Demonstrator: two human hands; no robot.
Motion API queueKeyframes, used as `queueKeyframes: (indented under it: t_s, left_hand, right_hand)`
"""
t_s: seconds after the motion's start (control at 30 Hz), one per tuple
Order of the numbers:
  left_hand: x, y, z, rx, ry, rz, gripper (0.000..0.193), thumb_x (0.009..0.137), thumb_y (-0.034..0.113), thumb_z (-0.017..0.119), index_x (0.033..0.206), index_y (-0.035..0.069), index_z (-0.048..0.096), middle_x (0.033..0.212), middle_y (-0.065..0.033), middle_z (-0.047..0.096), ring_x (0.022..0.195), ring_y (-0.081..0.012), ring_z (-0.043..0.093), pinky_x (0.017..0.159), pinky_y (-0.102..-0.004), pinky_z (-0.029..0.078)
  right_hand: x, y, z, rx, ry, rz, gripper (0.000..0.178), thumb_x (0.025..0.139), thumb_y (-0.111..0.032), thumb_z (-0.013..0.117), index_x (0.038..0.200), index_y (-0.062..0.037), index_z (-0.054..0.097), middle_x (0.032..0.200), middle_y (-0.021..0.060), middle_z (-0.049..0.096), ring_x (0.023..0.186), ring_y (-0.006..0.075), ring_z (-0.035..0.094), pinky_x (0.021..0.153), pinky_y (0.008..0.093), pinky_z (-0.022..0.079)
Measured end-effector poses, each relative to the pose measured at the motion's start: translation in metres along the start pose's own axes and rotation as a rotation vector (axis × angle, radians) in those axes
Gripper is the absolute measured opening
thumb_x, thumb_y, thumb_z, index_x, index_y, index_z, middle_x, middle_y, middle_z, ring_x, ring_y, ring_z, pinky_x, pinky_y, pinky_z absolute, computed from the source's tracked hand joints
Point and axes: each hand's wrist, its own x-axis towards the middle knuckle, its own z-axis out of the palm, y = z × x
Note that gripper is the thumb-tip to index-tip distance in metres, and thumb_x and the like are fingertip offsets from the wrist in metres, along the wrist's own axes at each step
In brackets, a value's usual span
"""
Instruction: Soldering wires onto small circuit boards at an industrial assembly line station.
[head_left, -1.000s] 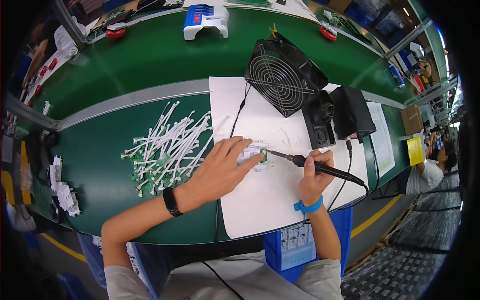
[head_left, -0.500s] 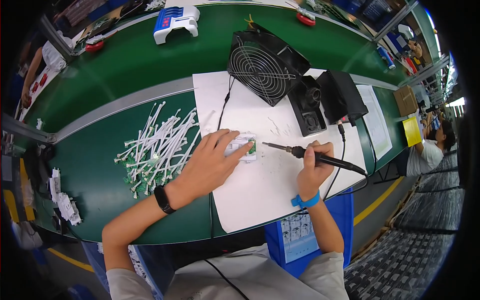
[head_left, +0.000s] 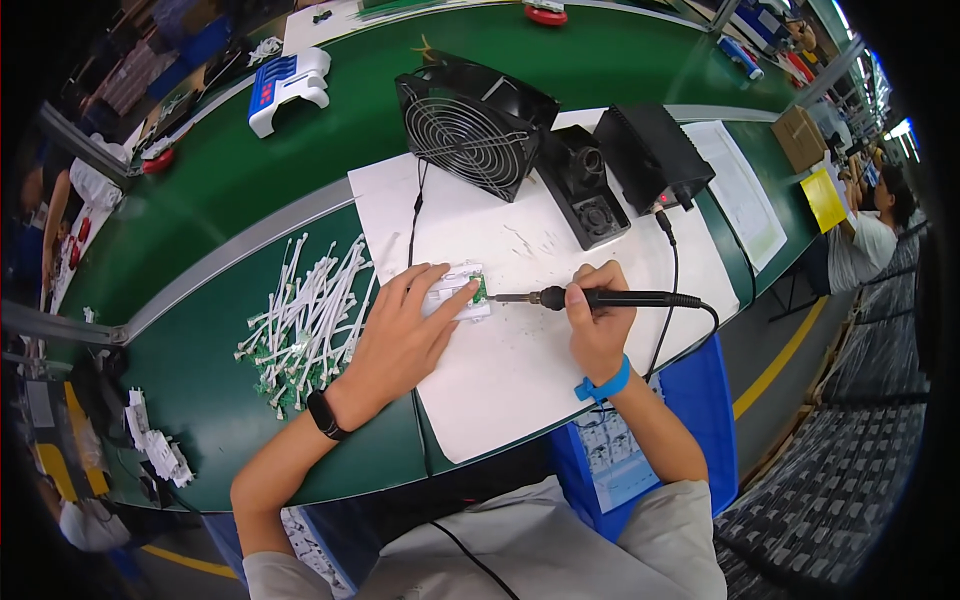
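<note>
My left hand (head_left: 398,335) steadies a small white plastic housing (head_left: 447,299) on the white sheet, its index finger pressed by a small green circuit board (head_left: 479,289) at the housing's right end. The palm and fingers cover part of the housing. Pinched in my right hand (head_left: 602,322) is a soldering iron (head_left: 620,298) with a black handle, held nearly level. Its metal tip points left and meets the board's right edge; whether it touches cannot be made out.
Left of my hand lies a pile of white cables (head_left: 315,320) with green boards. Behind stand a black fan (head_left: 470,135), a black iron holder (head_left: 588,205) and a black power unit (head_left: 655,160). The iron's cord loops at right. White parts (head_left: 158,445) lie far left.
The soldering iron has come left and turned more level, bringing its tip from a gap away to the board's edge. My left hand keeps its hold. The whole view has shifted slightly.
</note>
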Motion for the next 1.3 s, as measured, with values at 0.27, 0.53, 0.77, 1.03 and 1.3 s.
queueKeyframes:
  t_s: [0.27, 0.53, 0.77, 1.03, 1.3]
  left_hand:
    - [0.0, 0.0, 0.0, -0.019, -0.005, -0.019, 0.056, 0.087, 0.006, 0.071, 0.141, 0.014, 0.061, 0.14, -0.0183, 0.053, 0.13, -0.0386, 0.048, 0.109, -0.0469, 0.042]
    - [-0.004, 0.0, -0.014, -0.066, -0.113, -0.037, 0.055, 0.091, 0.007, 0.068, 0.145, 0.014, 0.058, 0.15, -0.0217, 0.046, 0.138, -0.0417, 0.044, 0.115, -0.0476, 0.039]
    - [-0.011, -0.005, -0.017, -0.082, -0.12, -0.038, 0.054, 0.09, 0.007, 0.069, 0.142, 0.016, 0.061, 0.153, -0.023, 0.044, 0.138, -0.0409, 0.046, 0.116, -0.0478, 0.039]
    - [0.01, 0.012, -0.014, -0.048, 0.016, -0.049, 0.041, 0.086, 0.017, 0.077, 0.127, 0.013, 0.07, 0.139, -0.0151, 0.058, 0.112, -0.0324, 0.057, 0.094, -0.0409, 0.048]
    - [0.018, 0.031, 0.028, -0.023, 0.164, -0.117, 0.044, 0.083, 0.025, 0.081, 0.121, 0.006, 0.071, 0.128, -0.0181, 0.06, 0.099, -0.0293, 0.057, 0.079, -0.0379, 0.052]
  right_hand:
    - [0.001, -0.003, 0.003, -0.038, -0.016, 0.01, 0.02, 0.096, -0.002, 0.065, 0.092, -0.0064, 0.046, 0.072, -0.0018, 0.047, 0.064, 0.003, 0.036, 0.058, 0.0209, 0.03]
    - [0.003, -0.006, 0.002, -0.042, -0.009, 0.054, 0.019, 0.095, 0.001, 0.063, 0.092, -0.0061, 0.046, 0.073, -0.0013, 0.048, 0.064, 0.003, 0.039, 0.058, 0.021, 0.031]
    - [0.002, -0.004, 0.001, -0.07, 0.074, -0.004, 0.02, 0.096, -0.001, 0.067, 0.094, -0.0064, 0.048, 0.075, -0.0016, 0.05, 0.064, 0.0025, 0.037, 0.057, 0.0205, 0.03]
    - [0.004, 0.001, 0.001, -0.144, 0.235, -0.139, 0.019, 0.095, 0.0, 0.07, 0.099, -0.004, 0.052, 0.075, -0.0018, 0.051, 0.064, 0.0033, 0.038, 0.057, 0.0201, 0.029]
    - [-0.001, 0.005, -0.003, -0.197, 0.16, -0.175, 0.02, 0.091, 0.002, 0.073, 0.092, -0.0009, 0.053, 0.07, 0.006, 0.059, 0.061, 0.0062, 0.047, 0.054, 0.0224, 0.032]
